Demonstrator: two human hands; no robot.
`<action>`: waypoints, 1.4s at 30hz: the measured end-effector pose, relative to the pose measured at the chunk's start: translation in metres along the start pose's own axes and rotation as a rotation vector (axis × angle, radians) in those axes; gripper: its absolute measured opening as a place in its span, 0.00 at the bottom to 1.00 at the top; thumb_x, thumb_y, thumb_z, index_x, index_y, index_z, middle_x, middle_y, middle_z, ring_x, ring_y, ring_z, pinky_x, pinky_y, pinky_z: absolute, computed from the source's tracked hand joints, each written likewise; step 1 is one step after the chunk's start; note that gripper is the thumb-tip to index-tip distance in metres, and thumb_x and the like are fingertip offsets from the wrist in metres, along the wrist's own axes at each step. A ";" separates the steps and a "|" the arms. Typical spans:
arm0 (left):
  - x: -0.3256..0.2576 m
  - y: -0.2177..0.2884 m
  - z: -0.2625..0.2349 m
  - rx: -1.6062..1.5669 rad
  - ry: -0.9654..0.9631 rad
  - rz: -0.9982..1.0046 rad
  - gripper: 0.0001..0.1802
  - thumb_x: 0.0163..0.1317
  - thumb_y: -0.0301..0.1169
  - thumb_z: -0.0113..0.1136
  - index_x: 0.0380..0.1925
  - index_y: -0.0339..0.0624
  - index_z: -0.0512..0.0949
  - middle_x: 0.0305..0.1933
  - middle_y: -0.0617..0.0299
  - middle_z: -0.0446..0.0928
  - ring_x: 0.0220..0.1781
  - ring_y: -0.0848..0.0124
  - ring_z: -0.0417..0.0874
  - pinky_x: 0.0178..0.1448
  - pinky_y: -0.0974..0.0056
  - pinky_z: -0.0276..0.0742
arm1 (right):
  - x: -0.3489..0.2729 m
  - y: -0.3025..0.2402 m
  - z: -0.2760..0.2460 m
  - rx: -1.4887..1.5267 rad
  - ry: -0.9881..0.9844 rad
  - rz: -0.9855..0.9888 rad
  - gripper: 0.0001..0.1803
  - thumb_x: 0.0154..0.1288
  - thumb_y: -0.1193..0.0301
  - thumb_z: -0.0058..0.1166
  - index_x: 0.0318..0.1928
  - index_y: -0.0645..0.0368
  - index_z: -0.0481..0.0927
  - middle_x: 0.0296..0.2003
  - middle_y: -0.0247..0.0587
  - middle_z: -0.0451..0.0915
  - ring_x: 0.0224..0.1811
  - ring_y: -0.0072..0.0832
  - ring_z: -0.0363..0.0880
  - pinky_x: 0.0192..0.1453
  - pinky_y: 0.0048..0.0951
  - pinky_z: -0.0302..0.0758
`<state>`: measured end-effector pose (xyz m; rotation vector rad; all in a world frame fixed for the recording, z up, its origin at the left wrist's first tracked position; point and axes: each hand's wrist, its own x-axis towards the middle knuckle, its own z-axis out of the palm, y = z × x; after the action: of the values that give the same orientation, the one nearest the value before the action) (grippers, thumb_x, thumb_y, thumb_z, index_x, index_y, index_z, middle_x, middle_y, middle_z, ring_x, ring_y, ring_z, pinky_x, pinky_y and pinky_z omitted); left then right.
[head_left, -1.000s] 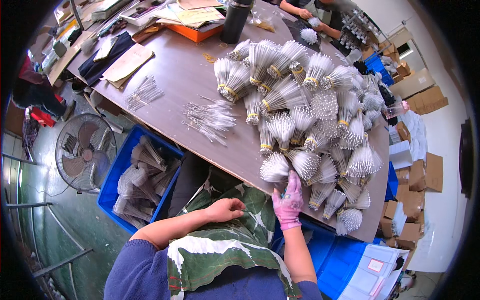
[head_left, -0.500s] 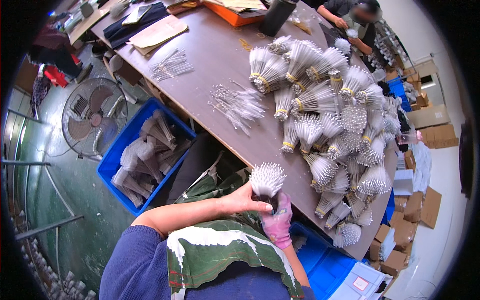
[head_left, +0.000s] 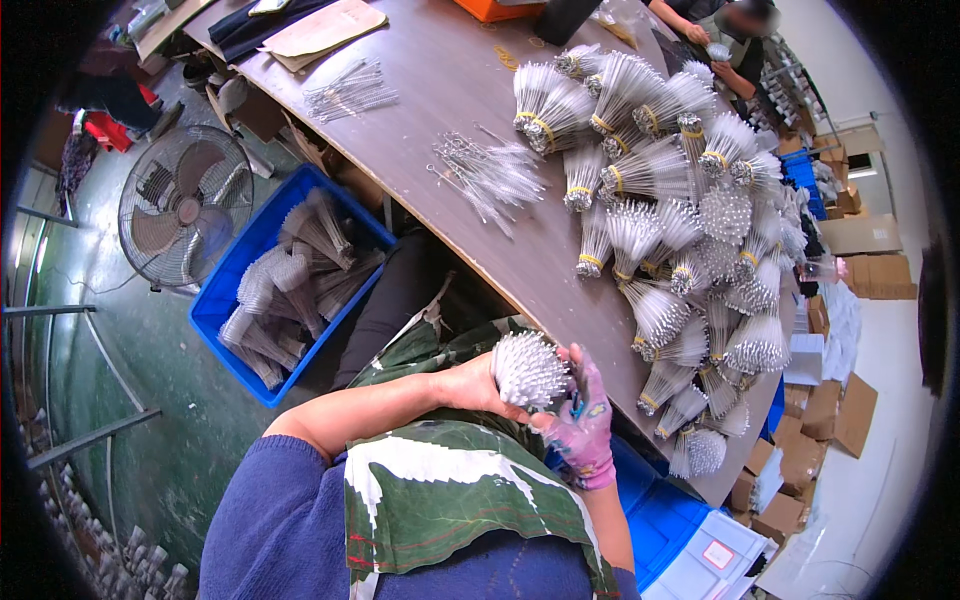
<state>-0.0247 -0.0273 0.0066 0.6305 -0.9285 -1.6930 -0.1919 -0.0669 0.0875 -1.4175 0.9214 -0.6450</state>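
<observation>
Holding 1 bunch of brushes (head_left: 528,372) clamped in the left grip (head_left: 478,385), beside the near edge of the table (head_left: 400,150), with long axis roughly upright, tips on top; just left of the gloved right grip (head_left: 585,432), cannot tell whether also closed on it

This is a workshop: wire bundles (head_left: 650,170) crowd a broad table (head_left: 430,90), more fill a bin (head_left: 228,285), a fan (head_left: 188,208) stands on the floor (head_left: 190,440), and cardboard boxes (head_left: 850,425) pile up beyond a co-worker (head_left: 740,82).
</observation>
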 end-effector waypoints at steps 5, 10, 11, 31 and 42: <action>-0.005 -0.008 -0.002 0.111 -0.014 0.028 0.36 0.39 0.28 0.70 0.53 0.42 0.69 0.52 0.63 0.73 0.54 0.71 0.72 0.62 0.62 0.65 | 0.007 -0.006 0.009 -0.115 -0.096 0.062 0.52 0.40 0.68 0.72 0.64 0.66 0.55 0.56 0.47 0.66 0.58 0.31 0.67 0.62 0.32 0.64; -0.007 -0.016 -0.007 0.153 0.012 0.029 0.35 0.40 0.27 0.70 0.53 0.40 0.69 0.51 0.62 0.73 0.54 0.71 0.72 0.62 0.62 0.65 | 0.005 0.002 0.018 -0.172 -0.051 0.051 0.49 0.41 0.68 0.72 0.62 0.67 0.57 0.54 0.46 0.67 0.56 0.30 0.68 0.61 0.30 0.65; -0.008 -0.016 -0.005 0.168 0.104 0.038 0.37 0.38 0.25 0.69 0.53 0.39 0.67 0.51 0.62 0.73 0.54 0.72 0.71 0.62 0.63 0.65 | 0.004 0.001 0.025 -0.157 0.004 0.054 0.48 0.42 0.68 0.71 0.62 0.67 0.58 0.54 0.45 0.67 0.56 0.30 0.68 0.60 0.30 0.66; -0.035 -0.004 -0.018 -0.135 -0.152 -0.240 0.33 0.41 0.16 0.56 0.54 0.37 0.67 0.50 0.63 0.74 0.53 0.73 0.72 0.61 0.66 0.65 | 0.028 -0.025 0.000 0.017 -0.090 0.340 0.11 0.63 0.72 0.51 0.45 0.61 0.75 0.32 0.31 0.76 0.26 0.14 0.68 0.30 0.16 0.66; -0.035 0.001 -0.016 -0.111 -0.239 -0.251 0.33 0.41 0.16 0.56 0.53 0.38 0.68 0.49 0.63 0.74 0.52 0.74 0.72 0.61 0.66 0.66 | 0.027 -0.025 -0.006 0.120 -0.417 0.399 0.32 0.51 0.79 0.58 0.59 0.63 0.65 0.53 0.38 0.71 0.48 0.22 0.72 0.51 0.25 0.70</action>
<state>-0.0010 0.0012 -0.0028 0.4920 -0.9439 -2.0635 -0.1791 -0.0944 0.1089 -1.1552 0.7841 -0.0951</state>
